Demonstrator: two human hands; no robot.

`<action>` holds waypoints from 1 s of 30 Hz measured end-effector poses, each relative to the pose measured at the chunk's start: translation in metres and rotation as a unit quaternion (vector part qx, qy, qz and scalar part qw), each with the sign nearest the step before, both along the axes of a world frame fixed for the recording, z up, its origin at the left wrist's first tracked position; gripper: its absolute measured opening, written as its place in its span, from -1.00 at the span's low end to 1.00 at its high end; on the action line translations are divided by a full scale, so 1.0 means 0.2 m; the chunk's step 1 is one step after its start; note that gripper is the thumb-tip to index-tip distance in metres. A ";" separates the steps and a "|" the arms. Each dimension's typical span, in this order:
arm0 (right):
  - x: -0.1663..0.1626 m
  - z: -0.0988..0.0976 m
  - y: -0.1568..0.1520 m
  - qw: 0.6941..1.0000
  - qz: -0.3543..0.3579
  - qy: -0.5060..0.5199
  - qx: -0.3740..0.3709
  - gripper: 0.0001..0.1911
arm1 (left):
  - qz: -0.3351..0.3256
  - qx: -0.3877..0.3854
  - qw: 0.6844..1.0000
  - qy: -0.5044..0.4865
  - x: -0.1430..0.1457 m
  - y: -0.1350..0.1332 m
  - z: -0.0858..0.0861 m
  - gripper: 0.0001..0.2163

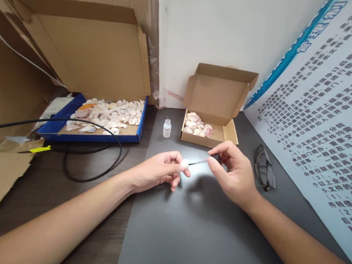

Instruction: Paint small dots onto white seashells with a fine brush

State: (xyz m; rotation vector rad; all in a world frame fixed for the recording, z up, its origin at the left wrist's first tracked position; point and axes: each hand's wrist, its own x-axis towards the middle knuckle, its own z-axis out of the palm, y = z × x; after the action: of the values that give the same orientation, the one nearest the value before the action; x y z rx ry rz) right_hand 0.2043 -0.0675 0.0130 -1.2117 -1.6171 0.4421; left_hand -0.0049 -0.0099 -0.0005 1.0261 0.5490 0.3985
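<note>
Between thumb and fingers, my left hand (164, 170) pinches a small white seashell (184, 165) above the dark mat. My right hand (233, 170) grips the black cap of a thin applicator brush (199, 162), whose dark tip points left and meets the shell's edge. Behind the hands, a small clear glass bottle (167, 128) stands upright with no cap on it. To its right is an open small cardboard box (209, 138) with several white and pinkish shells (196, 126) inside.
A blue-edged cardboard box (125, 137) full of shells stands open at the back left. A black cable (119, 154) loops in front of it. Folded glasses (264, 168) lie right of my right hand. A printed poster (329, 100) covers the right side.
</note>
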 end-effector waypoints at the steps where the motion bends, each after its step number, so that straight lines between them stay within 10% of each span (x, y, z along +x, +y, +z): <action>1: 0.00 0.00 0.00 1.000 0.007 0.008 0.000 -0.92 | 0.000 -0.001 1.000 -0.001 0.00 0.00 0.00 -0.75; 30: 0.00 -0.02 -0.01 1.000 0.025 0.003 -0.008 -0.91 | 0.006 -0.018 1.000 -0.001 0.00 0.00 0.00 -0.74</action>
State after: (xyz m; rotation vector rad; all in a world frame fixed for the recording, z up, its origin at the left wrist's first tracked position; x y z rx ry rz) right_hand 0.2049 -0.0686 0.0096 -1.1827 -1.6450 0.4914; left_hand -0.0053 -0.0089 0.0002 0.9879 0.5584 0.3997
